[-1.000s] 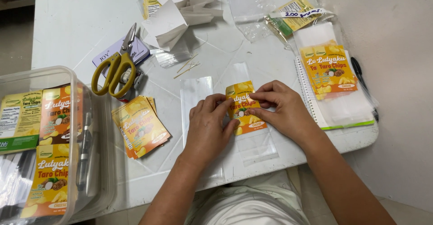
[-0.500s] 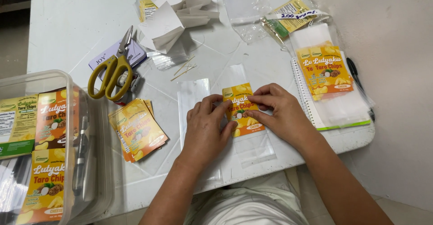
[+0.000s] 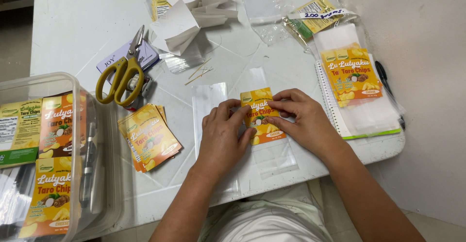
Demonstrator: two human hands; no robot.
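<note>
A yellow and orange snack label (image 3: 258, 107) lies on a clear plastic bag (image 3: 272, 152) on the white table (image 3: 87, 28). My left hand (image 3: 224, 137) presses its fingertips on the label's left edge. My right hand (image 3: 301, 118) pinches the label's right edge with thumb and fingers. Both hands hold the label flat against the bag. A second clear bag (image 3: 208, 104) lies just left of it, partly under my left hand.
A small stack of the same labels (image 3: 149, 137) lies to the left. Yellow-handled scissors (image 3: 121, 74) rest on a purple card. A clear plastic bin (image 3: 46, 159) with labels stands at far left. A labelled bag on a notebook (image 3: 354, 84) is at right, paper scraps (image 3: 191, 9) behind.
Only the view has drifted slightly. Both hands stay on the label in nearly the same place.
</note>
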